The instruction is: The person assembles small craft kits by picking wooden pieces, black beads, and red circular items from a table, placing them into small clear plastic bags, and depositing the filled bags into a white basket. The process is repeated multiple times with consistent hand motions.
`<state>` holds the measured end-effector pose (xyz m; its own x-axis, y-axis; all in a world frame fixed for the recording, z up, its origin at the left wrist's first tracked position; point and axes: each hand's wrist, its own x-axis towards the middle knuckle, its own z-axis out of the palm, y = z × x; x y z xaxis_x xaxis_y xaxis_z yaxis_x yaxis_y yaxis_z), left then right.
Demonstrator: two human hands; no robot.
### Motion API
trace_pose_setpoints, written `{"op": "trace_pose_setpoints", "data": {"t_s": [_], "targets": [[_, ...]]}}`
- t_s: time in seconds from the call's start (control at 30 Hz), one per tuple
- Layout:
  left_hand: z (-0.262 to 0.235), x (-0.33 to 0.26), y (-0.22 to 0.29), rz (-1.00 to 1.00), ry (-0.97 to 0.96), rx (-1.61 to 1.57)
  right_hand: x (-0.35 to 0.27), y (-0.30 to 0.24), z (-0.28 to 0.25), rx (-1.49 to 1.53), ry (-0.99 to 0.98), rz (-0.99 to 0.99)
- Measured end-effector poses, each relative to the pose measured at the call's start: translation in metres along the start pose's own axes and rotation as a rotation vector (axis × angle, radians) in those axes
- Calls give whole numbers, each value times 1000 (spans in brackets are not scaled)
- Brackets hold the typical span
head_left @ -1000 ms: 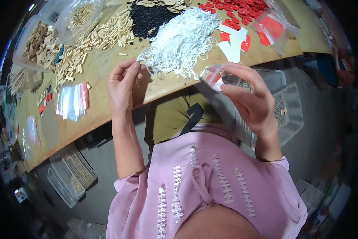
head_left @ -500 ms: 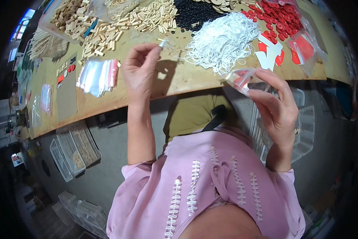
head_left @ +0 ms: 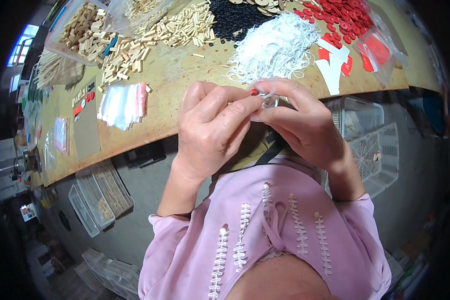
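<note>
Just past the table's front edge, my two hands meet at a small clear plastic bag (head_left: 271, 101). My right hand (head_left: 307, 125) grips it between thumb and fingers. The fingers of my left hand (head_left: 212, 125) are pinched together at the bag's mouth, beside a red bit (head_left: 254, 92) showing there. Most of the bag and its contents is hidden by my fingers. Behind the hands lies a heap of white string loops (head_left: 275, 47). Left of them is a stack of flat clear bags (head_left: 121, 107) with pinkish edges.
Along the table's back are wooden blocks (head_left: 120, 62), wooden pegs (head_left: 197, 27), black rings (head_left: 232, 20) and red discs (head_left: 342, 20). White and red cut pieces (head_left: 330, 70) lie right. A card strip (head_left: 86, 127) is at left. Plastic crates (head_left: 102, 192) stand below the table.
My left hand has come right and toward me from over the table. The right hand has moved left with the bag, and both now meet at it.
</note>
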<state>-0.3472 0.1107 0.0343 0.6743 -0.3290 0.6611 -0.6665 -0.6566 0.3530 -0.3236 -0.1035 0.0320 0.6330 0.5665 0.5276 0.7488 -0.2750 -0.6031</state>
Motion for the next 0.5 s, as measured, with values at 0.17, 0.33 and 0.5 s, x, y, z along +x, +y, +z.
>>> {"op": "trace_pose_setpoints", "data": {"t_s": [0.17,0.33,0.5], "targets": [[-10,1,4,-18,-174,65,-2,3,3,26,-43,-25],[-13,7,1,46,-229,125,-2,2,7,22,-63,-35],[-12,8,-2,-76,-82,-123,-5,2,8,56,-17,-37]]}}
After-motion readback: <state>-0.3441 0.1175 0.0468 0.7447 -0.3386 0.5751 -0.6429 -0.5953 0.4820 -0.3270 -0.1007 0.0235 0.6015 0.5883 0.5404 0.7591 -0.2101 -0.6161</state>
